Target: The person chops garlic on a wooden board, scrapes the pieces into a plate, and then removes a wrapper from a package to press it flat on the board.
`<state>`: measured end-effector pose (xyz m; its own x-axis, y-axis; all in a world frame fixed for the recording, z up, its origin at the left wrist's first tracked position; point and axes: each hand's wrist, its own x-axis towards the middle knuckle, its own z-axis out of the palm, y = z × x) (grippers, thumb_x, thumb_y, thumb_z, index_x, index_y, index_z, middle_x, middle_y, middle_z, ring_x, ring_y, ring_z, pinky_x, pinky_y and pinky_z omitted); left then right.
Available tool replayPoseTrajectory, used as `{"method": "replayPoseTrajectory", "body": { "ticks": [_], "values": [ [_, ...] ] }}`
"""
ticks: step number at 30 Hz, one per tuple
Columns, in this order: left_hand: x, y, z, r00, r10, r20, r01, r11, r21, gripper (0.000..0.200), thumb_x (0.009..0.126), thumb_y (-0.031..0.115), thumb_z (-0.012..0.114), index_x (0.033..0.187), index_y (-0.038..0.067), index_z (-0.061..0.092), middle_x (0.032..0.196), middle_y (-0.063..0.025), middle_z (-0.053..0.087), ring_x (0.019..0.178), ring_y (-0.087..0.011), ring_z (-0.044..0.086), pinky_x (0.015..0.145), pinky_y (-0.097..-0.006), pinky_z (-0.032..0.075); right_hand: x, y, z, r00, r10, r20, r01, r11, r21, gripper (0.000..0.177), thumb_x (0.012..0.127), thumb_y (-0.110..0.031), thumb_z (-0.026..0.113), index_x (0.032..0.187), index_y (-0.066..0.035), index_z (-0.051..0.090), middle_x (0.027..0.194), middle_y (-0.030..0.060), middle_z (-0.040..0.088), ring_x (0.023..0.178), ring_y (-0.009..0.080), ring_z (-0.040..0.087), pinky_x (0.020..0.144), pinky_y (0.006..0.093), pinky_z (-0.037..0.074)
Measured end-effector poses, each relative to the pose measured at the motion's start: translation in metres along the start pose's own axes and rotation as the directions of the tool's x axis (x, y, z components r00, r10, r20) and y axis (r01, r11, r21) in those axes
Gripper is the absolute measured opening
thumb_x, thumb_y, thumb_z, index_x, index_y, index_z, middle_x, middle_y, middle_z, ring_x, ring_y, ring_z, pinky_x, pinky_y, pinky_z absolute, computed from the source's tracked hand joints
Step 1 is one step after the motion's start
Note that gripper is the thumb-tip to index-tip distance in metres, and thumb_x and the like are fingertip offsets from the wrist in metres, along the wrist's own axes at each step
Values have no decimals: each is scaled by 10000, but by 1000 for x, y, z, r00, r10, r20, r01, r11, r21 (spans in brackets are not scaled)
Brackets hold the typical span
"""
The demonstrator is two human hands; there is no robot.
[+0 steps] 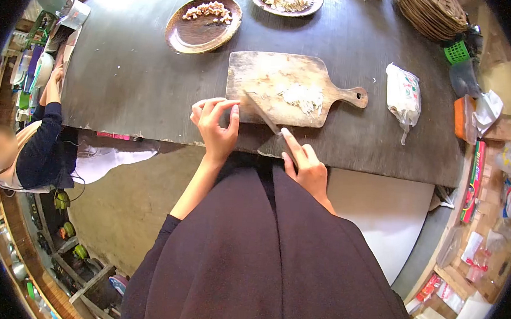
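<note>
A wooden cutting board (255,72) with its handle to the right lies near the table's front edge. Pale shredded pieces (303,97) are heaped on its right half. My right hand (308,170) is closed round a knife (262,111), whose blade points up and left over the board's lower left part. At the board's lower left corner is my left hand (216,125), thumb and index finger curved towards each other with a gap, other fingers bent; nothing shows clearly between them. The knife tip is close to the left fingertips.
A brown plate (201,39) with chopped pieces stands beyond the board, and another plate (285,12) holds pale shreds. A plastic packet (403,95) lies to the right. Woven baskets (431,15) are at the back right. Another person (43,146) stands at the far left.
</note>
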<state>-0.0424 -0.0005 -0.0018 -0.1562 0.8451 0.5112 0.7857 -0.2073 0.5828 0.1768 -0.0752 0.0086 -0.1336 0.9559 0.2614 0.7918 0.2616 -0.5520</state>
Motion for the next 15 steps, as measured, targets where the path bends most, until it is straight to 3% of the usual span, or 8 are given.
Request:
{"method": "replayPoseTrajectory", "body": {
  "ticks": [5, 6, 7, 9, 10, 11, 13, 15],
  "values": [
    [1, 2, 1, 1000, 4, 10, -4, 1000, 18, 121, 864, 110, 750, 969, 165, 772, 1011, -7, 702, 1078, -233, 542, 998, -398, 353, 0, 9, -21, 995, 94, -16, -93, 995, 31, 582, 948, -247, 693, 1505, -307, 536, 817, 66, 564, 576, 281, 636, 558, 417, 563],
    [1, 2, 0, 1000, 7, 18, -8, 1000, 19, 116, 865, 113, 750, 967, 164, 770, 1012, -9, 702, 1078, -236, 542, 998, -401, 354, 0, 9, -28, 985, 168, 37, -170, 985, 41, 550, 942, -211, 696, 1476, -242, 573, 912, 106, 653, 701, 319, 694, 647, 419, 588],
    [1, 1, 1, 1000, 12, 22, -13, 1000, 19, 116, 865, 113, 750, 967, 164, 770, 1012, -9, 702, 1078, -236, 542, 998, -401, 354, 2, 11, -31, 984, 173, 34, -174, 984, 43, 550, 942, -211, 696, 1476, -242, 573, 912, 106, 653, 701, 319, 694, 647, 419, 588],
    [0, -1, 2, 999, 19, 27, -20, 999, 26, 106, 866, 117, 748, 961, 160, 769, 1010, -16, 702, 1077, -240, 543, 997, -405, 355, 7, 21, -40, 986, 135, -93, -107, 960, 258, 528, 916, -153, 719, 1433, -152, 611, 1064, 179, 713, 874, 364, 726, 786, 423, 591],
    [1, -1, 2, 999, 23, 26, -24, 999, 26, 106, 866, 117, 748, 961, 160, 769, 1010, -16, 702, 1077, -240, 543, 997, -405, 355, 11, 22, -52, 988, 131, -87, -102, 956, 274, 514, 894, -110, 738, 1393, -60, 626, 1171, 229, 713, 985, 384, 723, 888, 422, 568],
    [1, 0, 2, 999, 20, 30, -21, 999, 32, 102, 865, 117, 748, 957, 158, 768, 1009, -17, 702, 1077, -241, 544, 998, -405, 356, 14, 29, -59, 987, 111, -119, -77, 964, 256, 478, 882, -115, 759, 1337, -20, 649, 1147, 216, 725, 986, 374, 725, 883, 403, 566],
    [1, 2, 2, 999, 22, 35, -23, 999, 38, 99, 864, 116, 749, 954, 155, 767, 1007, -18, 702, 1077, -242, 544, 999, -405, 356, 21, 52, -73, 955, 296, -9, -286, 929, 237, 394, 881, -132, 767, 1238, 12, 683, 1128, 210, 733, 1007, 360, 723, 883, 387, 563],
    [2, 4, 2, 999, 14, 45, -15, 1000, 27, 87, 863, 113, 751, 942, 146, 765, 1000, -19, 703, 1078, -240, 544, 1000, -403, 356, 43, 71, -91, 950, 311, 21, -311, 938, 152, 332, 876, -135, 772, 1162, 18, 700, 1103, 208, 735, 1005, 352, 721, 874, 392, 560]
  ]
}}
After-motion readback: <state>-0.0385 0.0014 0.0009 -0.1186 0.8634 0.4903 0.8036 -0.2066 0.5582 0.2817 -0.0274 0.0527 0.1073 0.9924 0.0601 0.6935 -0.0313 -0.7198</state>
